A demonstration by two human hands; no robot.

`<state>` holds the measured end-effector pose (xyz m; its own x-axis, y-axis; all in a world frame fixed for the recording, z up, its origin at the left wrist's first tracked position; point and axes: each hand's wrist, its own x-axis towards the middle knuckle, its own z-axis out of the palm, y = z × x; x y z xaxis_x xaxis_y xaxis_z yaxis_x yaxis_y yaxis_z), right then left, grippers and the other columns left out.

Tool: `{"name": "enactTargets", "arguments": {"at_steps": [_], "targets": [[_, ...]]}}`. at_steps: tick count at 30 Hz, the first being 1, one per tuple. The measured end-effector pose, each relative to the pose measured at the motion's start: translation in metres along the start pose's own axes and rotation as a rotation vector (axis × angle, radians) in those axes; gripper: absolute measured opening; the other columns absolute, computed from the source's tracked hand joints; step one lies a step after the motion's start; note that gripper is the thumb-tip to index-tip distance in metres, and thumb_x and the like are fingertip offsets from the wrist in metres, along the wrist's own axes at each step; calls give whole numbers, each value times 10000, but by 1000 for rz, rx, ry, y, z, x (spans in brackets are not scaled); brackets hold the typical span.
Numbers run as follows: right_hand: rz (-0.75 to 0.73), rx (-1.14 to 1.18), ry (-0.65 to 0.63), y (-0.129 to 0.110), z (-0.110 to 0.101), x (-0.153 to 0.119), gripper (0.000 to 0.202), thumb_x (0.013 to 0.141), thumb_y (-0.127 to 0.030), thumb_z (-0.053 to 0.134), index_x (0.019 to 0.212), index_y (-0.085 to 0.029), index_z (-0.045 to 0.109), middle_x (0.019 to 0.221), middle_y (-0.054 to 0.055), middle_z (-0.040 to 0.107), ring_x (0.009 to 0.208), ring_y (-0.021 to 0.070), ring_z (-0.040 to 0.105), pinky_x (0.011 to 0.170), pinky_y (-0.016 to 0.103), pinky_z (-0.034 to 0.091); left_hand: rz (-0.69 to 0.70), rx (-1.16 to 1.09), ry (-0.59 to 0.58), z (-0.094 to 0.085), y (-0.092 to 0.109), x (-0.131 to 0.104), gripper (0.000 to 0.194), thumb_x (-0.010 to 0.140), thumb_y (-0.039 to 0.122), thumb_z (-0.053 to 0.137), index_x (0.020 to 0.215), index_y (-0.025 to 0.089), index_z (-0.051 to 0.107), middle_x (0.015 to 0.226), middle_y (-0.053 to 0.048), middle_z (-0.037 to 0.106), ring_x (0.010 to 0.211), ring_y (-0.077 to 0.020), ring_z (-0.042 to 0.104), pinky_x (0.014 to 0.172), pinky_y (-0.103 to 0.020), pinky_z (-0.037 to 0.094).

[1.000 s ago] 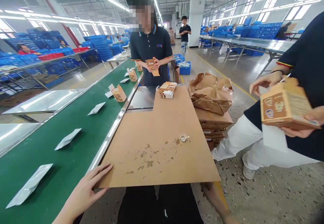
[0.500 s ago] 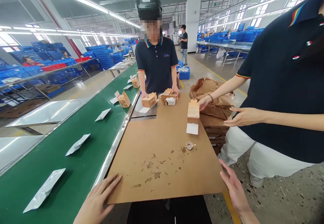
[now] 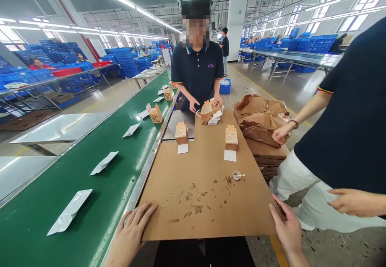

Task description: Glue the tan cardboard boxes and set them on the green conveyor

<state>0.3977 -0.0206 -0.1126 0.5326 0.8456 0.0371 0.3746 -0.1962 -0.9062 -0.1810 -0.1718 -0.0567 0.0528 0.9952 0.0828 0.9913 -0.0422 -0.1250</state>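
Observation:
My left hand (image 3: 134, 229) rests at the near left corner of the cardboard sheet (image 3: 205, 154), fingers spread, holding nothing. At the sheet's right edge my right hand (image 3: 286, 222) has its fingers apart and nothing in them. Two small printed boxes, one at the left (image 3: 181, 133) and one at the right (image 3: 231, 137), stand on the far part, each with a white flap toward me. A small round container (image 3: 237, 175) with a white stick lies near dark crumbs and stains. Across from me, a person has one hand on a stack of flat boxes (image 3: 209, 113).
A green conveyor belt (image 3: 99, 194) with silver packets (image 3: 70, 212) and open boxes (image 3: 156, 114) runs along my left. Brown paper-wrapped stacks (image 3: 262, 118) stand at the right, beside another person in white trousers.
The person opposite has let go of the left box, which now stands on its own. The person at the right has drawn a hand back from the right box. My view has shifted slightly.

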Motion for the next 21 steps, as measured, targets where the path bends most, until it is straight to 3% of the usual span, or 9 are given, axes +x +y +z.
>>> {"name": "enactTargets", "arguments": {"at_steps": [7, 16, 21], "targets": [[-24, -76, 9, -2, 7, 9, 787, 818, -941, 736, 1242, -319, 968, 1385, 163, 936, 1372, 521, 852, 1122, 641, 707, -10, -29, 52, 0, -4, 16, 1000, 937, -57, 514, 1793, 402, 752, 1723, -90, 832, 1579, -322, 802, 1503, -562, 456], [-3, -64, 26, -1, 16, 20, 797, 780, -915, 732, 1242, -305, 953, 1368, 182, 935, 1396, 527, 833, 1186, 671, 688, 22, -49, 42, 22, -21, 26, 1010, 973, -45, 483, 1841, 427, 694, 1733, -77, 824, 1562, -317, 799, 1443, -534, 495], [26, -66, -20, -4, 12, 20, 796, 773, -888, 750, 1278, -300, 931, 1343, 181, 933, 1335, 508, 850, 1151, 663, 701, 26, -58, 6, 14, -14, 21, 1033, 917, -32, 600, 1846, 412, 687, 1747, -91, 813, 1596, -328, 783, 1468, -521, 466]]}}
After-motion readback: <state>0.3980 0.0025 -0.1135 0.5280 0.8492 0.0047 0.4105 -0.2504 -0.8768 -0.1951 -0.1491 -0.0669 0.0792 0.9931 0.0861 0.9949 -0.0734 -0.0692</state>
